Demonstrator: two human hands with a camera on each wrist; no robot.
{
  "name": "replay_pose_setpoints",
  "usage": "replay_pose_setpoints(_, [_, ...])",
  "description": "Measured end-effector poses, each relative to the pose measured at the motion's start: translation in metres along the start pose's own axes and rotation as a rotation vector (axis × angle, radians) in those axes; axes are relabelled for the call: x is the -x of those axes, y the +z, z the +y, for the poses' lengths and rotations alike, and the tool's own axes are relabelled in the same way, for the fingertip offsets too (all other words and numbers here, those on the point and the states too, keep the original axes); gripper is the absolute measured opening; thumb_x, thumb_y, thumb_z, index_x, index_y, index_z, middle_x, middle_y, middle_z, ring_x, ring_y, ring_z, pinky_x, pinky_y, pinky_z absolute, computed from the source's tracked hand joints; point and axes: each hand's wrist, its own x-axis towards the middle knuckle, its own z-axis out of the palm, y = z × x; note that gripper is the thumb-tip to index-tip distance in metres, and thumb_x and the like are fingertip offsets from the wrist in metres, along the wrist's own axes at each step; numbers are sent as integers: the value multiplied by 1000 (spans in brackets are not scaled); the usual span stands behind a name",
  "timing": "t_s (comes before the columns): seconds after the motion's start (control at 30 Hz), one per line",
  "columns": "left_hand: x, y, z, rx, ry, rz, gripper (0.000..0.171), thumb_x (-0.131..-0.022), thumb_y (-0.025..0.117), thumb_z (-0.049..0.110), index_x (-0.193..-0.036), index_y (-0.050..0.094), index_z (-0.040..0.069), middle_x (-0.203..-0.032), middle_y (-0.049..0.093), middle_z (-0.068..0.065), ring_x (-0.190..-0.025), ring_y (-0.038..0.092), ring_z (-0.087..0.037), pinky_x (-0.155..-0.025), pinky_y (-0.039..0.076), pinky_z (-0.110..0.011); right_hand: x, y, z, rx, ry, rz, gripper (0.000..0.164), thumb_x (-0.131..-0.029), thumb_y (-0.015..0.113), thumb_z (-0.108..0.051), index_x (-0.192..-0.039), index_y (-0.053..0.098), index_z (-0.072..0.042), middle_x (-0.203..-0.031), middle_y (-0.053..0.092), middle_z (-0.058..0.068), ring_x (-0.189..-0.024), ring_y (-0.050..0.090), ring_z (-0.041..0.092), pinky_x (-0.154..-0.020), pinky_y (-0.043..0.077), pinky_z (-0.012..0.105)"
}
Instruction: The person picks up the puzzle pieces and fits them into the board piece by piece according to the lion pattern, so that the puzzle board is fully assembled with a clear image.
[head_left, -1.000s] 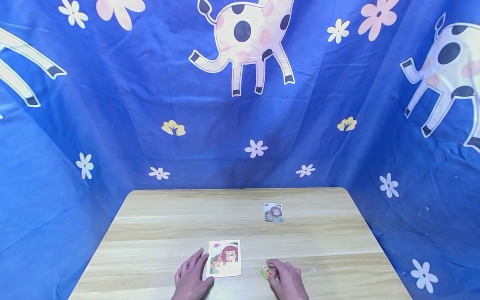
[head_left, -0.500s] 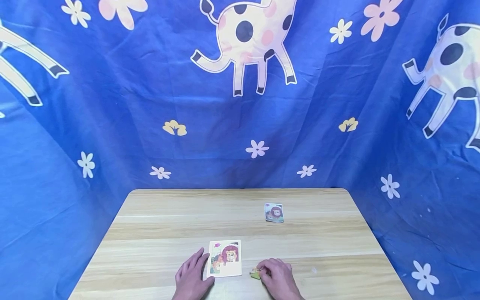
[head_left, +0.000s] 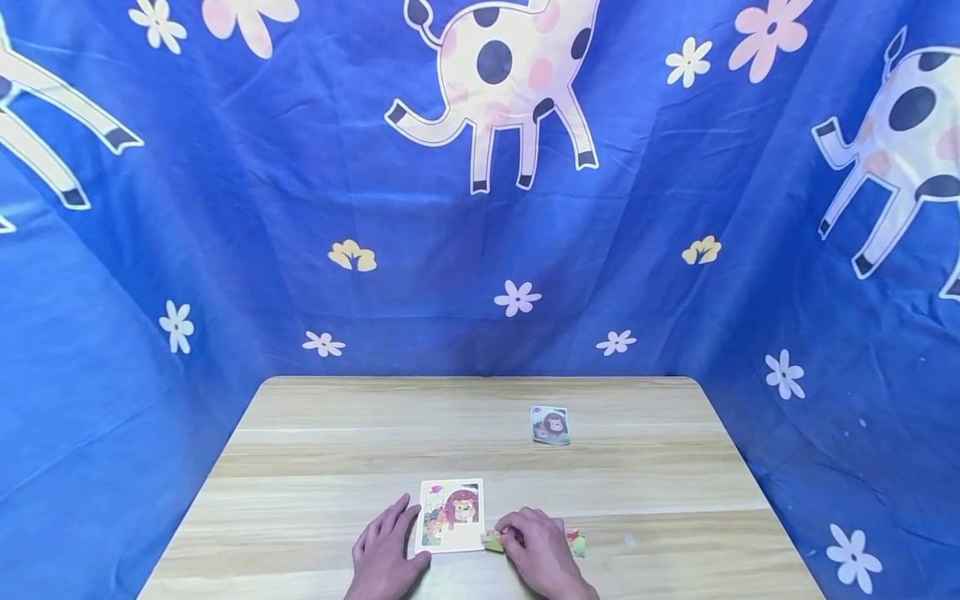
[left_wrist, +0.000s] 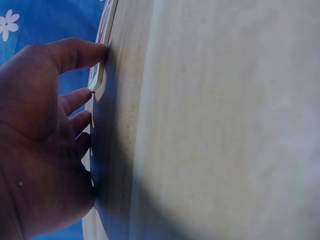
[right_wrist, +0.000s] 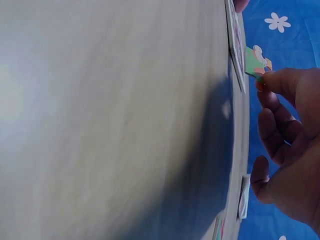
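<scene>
A white-framed puzzle board (head_left: 461, 543) lies on the table with a lion picture partly filled in. Its lower right area is bare white. My left hand (head_left: 385, 547) rests at the board's left side, fingertips along the edge and thumb by the near left corner. In the left wrist view, the thumb (left_wrist: 82, 54) touches the board's edge (left_wrist: 104, 65). My right hand (head_left: 536, 546) pinches a green puzzle piece (head_left: 492, 540) between thumb and forefinger, right at the board's right edge. The right wrist view shows this piece (right_wrist: 256, 61) raised, with a pale figure on it.
Another green and red puzzle piece (head_left: 577, 543) lies on the table partly behind my right hand. A small lion picture card (head_left: 551, 426) lies farther back. Blue patterned cloth (head_left: 420, 317) hangs around the wooden table (head_left: 337, 433).
My right hand has moved left with the puzzle piece, up to the board's right edge. A second piece has come into sight behind it. The left hand holds its place.
</scene>
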Motion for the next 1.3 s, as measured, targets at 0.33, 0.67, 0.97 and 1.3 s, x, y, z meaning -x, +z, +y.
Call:
replay_pose_setpoints(0.33, [0,-2,2,-1,4,1,74,-68,73,33,-136,51,14,-155,36,-8,-135,33,-40,-106,21,-69,-15,11,-18,-11,-30,-32,12,-86,68,-26,-91,70,-37,-81,59,-27,-80,50,-4,-70,31,23])
replay_pose_setpoints(0.67, [0,2,0,-7,10,8,74,-68,72,34,-137,51,14,-155,37,-7,-135,34,-39,-106,22,-68,-22,16,-30,-16,0,-87,13,-87,67,-24,-89,69,-37,-82,57,-27,-81,50,-4,-70,31,23])
replay_pose_setpoints(0.97, [3,2,2,-12,25,28,71,-70,72,34,-136,52,14,-153,38,-7,-134,35,-39,-106,23,-65,-26,23,-36,3,7,-126,11,-87,67,-28,-93,70,-37,-83,58,-26,-83,51,-2,-73,33,24])
replay_pose_setpoints(1.3, [7,3,6,3,20,22,71,-71,72,34,-136,52,13,-154,37,-7,-135,34,-39,-106,22,-65,-29,31,-39,33,13,-115,12,-87,67,-26,-93,71,-35,-88,64,-23,-82,54,-2,-72,32,25])
